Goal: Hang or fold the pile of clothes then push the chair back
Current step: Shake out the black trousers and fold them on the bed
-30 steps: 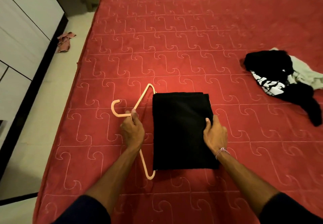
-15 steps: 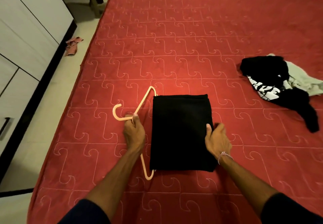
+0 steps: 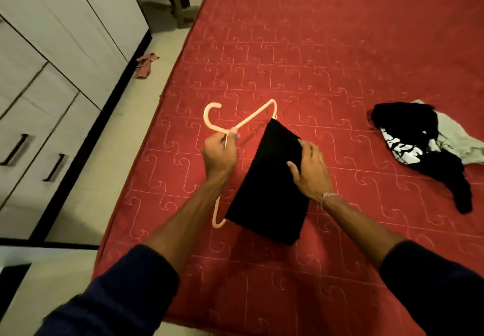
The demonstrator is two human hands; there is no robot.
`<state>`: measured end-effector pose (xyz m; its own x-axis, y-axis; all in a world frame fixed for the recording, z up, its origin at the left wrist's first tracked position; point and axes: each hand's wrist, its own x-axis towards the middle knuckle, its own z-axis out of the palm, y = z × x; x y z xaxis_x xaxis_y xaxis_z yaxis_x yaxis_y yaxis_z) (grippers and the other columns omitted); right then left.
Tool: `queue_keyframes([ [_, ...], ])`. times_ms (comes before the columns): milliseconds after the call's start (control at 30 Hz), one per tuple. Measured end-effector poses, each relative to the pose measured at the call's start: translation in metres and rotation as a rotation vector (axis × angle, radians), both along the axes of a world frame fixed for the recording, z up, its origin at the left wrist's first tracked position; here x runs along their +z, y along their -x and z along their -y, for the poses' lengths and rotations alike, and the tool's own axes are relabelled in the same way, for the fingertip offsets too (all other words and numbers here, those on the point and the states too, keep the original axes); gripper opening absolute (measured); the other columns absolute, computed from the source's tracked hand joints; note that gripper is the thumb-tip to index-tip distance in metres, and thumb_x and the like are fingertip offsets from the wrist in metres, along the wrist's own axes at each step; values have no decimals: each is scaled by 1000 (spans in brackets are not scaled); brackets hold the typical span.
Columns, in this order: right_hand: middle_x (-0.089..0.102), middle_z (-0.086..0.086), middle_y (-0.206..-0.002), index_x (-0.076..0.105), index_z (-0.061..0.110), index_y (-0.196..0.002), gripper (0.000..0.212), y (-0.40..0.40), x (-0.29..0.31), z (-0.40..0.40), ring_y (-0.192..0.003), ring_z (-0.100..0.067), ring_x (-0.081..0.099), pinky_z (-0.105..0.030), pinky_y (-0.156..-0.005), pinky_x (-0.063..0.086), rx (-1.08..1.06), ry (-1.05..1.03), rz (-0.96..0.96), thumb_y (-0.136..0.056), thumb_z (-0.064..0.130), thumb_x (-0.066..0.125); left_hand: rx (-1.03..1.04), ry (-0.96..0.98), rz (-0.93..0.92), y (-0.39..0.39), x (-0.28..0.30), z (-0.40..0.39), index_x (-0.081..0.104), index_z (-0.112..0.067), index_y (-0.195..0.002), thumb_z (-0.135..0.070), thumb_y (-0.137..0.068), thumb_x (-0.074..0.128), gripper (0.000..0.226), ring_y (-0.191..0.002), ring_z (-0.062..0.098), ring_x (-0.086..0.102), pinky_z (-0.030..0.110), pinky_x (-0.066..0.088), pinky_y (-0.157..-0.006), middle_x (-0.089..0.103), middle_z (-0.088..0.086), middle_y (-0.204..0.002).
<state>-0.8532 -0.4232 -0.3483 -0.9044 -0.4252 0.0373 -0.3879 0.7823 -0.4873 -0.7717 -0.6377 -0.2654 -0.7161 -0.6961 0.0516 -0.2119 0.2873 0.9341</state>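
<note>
Red quilted bed [image 3: 340,47], left hand [image 3: 218,153] gripping peach hanger [image 3: 251,119], right hand [image 3: 310,172] pinching folded black garment [image 3: 267,199]

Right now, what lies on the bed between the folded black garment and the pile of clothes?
Nothing: in the head view, only bare red mattress separates the folded black garment from the pile of clothes.

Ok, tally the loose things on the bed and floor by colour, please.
Black: 2, the folded garment and the black clothes in the pile
Peach: 1, the hanger
Grey: 1, a garment
Reddish: 1, the floor rag
Total: 5
</note>
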Motion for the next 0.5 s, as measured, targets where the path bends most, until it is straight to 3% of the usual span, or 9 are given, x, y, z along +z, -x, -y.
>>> queue_keyframes([
  [100, 29, -17, -158, 24, 6, -154, 70, 23, 61, 24, -147, -32, 29, -48, -119, 32, 94, 37, -132, -98, 31, 59, -111, 46, -9, 5, 46, 8, 76, -15, -82, -34, -98, 61, 29, -49, 7, 40, 30, 30, -48, 49, -6, -56],
  [200, 22, -14, -163, 19, 7, -157, 76, 44, 126, 44, -151, -29, 21, -43, -122, 22, 108, 79, -232, -98, 33, 59, -239, 34, 19, 3, 97, 22, 76, -22, -76, -39, -96, 63, 29, -49, 10, 33, 31, 23, -49, 43, -4, -55],
  [300, 29, -14, -160, 23, 10, -156, 75, 60, 184, 58, -148, -29, 28, -47, -122, 24, 185, 54, -259, -98, 43, 57, -365, 52, 64, -7, 151, 41, 77, -21, -79, -38, -96, 64, 27, -47, 9, 27, 28, 19, -48, 39, -1, -56],
  [367, 49, -13, -146, 40, 13, -147, 61, 64, 216, 65, -133, -30, 49, -48, -111, 41, 332, 47, -188, -99, 45, 55, -428, 44, 99, -14, 185, 59, 77, -18, -82, -36, -97, 63, 27, -45, 9, 25, 26, 19, -46, 37, 0, -55],
  [400, 61, -11, -130, 50, 14, -138, 49, 62, 236, 70, -117, -30, 60, -46, -98, 49, 411, 45, -155, -100, 44, 54, -451, 42, 106, -21, 206, 70, 77, -16, -84, -35, -97, 63, 27, -44, 10, 25, 24, 18, -44, 36, 0, -55],
  [433, 68, -7, -111, 58, 15, -128, 40, 59, 251, 74, -100, -29, 66, -42, -83, 53, 467, 32, -145, -101, 43, 53, -478, 35, 118, -27, 225, 79, 77, -14, -86, -36, -97, 63, 28, -44, 10, 24, 23, 18, -43, 35, -1, -54],
  [500, 65, 3, -77, 65, 19, -111, 33, 50, 287, 84, -73, -26, 66, -35, -63, 46, 541, 12, -206, -101, 47, 49, -513, 30, 147, -43, 267, 97, 78, -12, -90, -37, -96, 65, 29, -45, 12, 22, 23, 16, -44, 33, 0, -54],
])
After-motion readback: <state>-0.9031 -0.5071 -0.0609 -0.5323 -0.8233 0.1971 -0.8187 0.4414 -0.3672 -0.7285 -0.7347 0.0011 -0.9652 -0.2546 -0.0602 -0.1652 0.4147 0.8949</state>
